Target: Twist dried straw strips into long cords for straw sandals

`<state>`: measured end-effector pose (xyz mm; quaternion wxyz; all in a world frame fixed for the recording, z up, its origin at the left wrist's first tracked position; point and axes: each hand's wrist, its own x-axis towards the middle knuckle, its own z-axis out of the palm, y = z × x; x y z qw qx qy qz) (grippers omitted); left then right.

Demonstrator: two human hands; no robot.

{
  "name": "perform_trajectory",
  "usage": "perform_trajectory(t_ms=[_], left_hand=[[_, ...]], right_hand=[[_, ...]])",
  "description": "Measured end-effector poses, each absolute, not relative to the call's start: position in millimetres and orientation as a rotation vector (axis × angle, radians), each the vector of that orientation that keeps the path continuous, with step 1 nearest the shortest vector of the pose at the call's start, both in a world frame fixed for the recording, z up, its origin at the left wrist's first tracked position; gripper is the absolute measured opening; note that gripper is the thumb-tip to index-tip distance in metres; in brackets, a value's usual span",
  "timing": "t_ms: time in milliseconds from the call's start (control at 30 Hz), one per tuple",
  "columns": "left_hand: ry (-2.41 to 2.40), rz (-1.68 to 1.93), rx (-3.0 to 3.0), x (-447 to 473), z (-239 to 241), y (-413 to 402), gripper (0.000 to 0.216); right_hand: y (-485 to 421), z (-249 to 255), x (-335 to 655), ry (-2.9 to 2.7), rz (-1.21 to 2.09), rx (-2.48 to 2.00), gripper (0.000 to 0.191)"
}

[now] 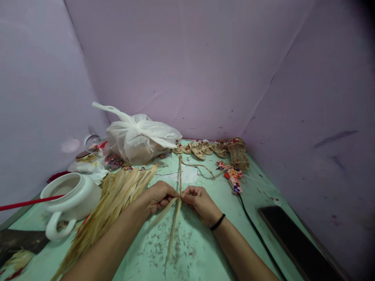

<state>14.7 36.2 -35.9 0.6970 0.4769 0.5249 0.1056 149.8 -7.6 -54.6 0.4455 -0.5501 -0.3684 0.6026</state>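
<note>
A thin braided cord of dried plant fibre runs up the middle of the green table, with loose strips trailing from its near end. My left hand is closed, thumb and finger pinching a fibre strip at the lower end of the braid. Facing it, my right hand pinches the braid from the other side. The fingertips of both hands nearly meet there. A black band circles my right wrist. Left of my left hand lies a bundle of flat dried fibre strips, partly covered by my forearm.
At left stands a white ceramic pot with a red stick in it. A tied white plastic bag rests at the back, beside small woven pieces. On the right are a flower-patterned glue gun with a black cable and a dark phone.
</note>
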Motion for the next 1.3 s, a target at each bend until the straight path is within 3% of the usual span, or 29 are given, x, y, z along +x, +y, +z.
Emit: perform_trajectory(t_ms=[233, 367, 533, 667, 800, 933, 1033, 1167, 1300], left_hand=[[1.564, 0.34, 1.691, 29.3, -26.0, 14.3, 0.014], [1.819, 0.251, 2.168, 38.5, -17.8, -10.3, 0.021], [1.69, 0.053, 2.428, 54.5, -22.7, -43.7, 0.037], [1.523, 0.078, 2.324, 49.2, -20.9, -34.8, 0.021], [1.645, 0.564, 1.777, 32.7, -11.6, -0.7, 0.024], [1.298, 0.334, 1.211, 28.2, -19.6, 16.1, 0.019], [1.248, 0.318, 1.166, 29.0, -28.3, 17.2, 0.012], [1.378, 0.322, 1.301, 28.3, -32.2, 18.9, 0.008], [1.31, 0.481, 1.39, 27.3, -43.1, 21.5, 0.016]], right_hand=[[-7.0, -60.0, 150.3, -0.918, 1.5, -1.351, 0.007], [-7.8, -56.6, 150.0, -0.843, 1.543, -1.385, 0.006], [-10.0, -51.3, 149.7, -0.776, 1.574, -1.354, 0.007], [-9.6, -55.5, 152.8, -0.793, 1.622, -1.29, 0.011], [-8.4, -57.2, 155.7, -0.865, 1.648, -1.28, 0.013], [-8.5, -54.4, 156.7, -0.886, 1.695, -1.201, 0.017], [-7.3, -56.4, 157.6, -0.962, 1.675, -1.216, 0.012], [-4.6, -63.3, 157.9, -1.221, 1.445, -1.34, 0.001], [-7.3, -58.5, 157.5, -1.528, 1.041, -1.6, 0.009]])
